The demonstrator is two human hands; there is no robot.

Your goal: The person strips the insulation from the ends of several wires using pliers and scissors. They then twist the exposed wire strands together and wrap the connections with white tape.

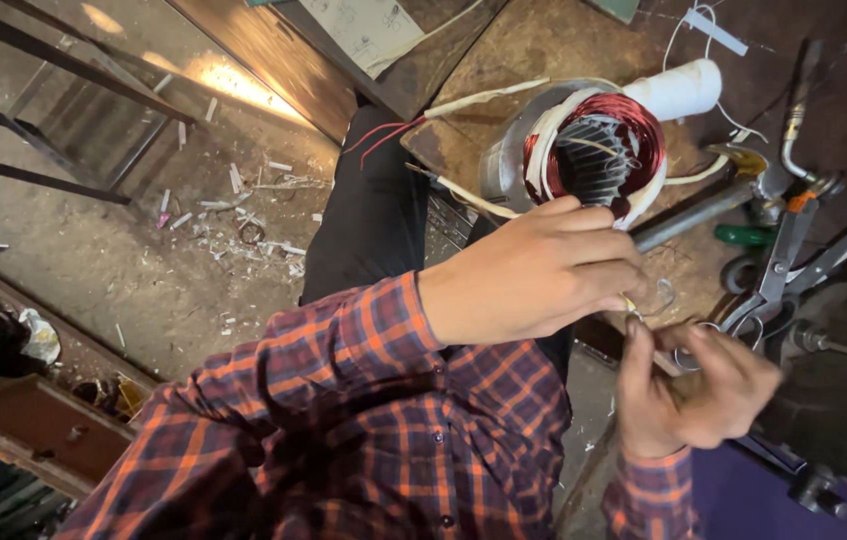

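The left hand (543, 265) is clenched, its grip pinching a thin wire (631, 303) just below the motor stator (593, 150) on the worktop (533, 50). The right hand (698, 390) curls beneath; I cannot tell what its grip holds. Scissors (793, 265) lie half hidden behind it.

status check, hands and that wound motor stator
Left hand and right hand pinch a thin wire together. Stator on bench behind. Scissors beside right hand.

Single head view, worn on person, looking steeply down, tilted. Close on hands (623, 330) and plaid sleeves at bottom; surface (543, 40) with motor winding (598, 150) fills upper right; littered floor (143, 250) at left.
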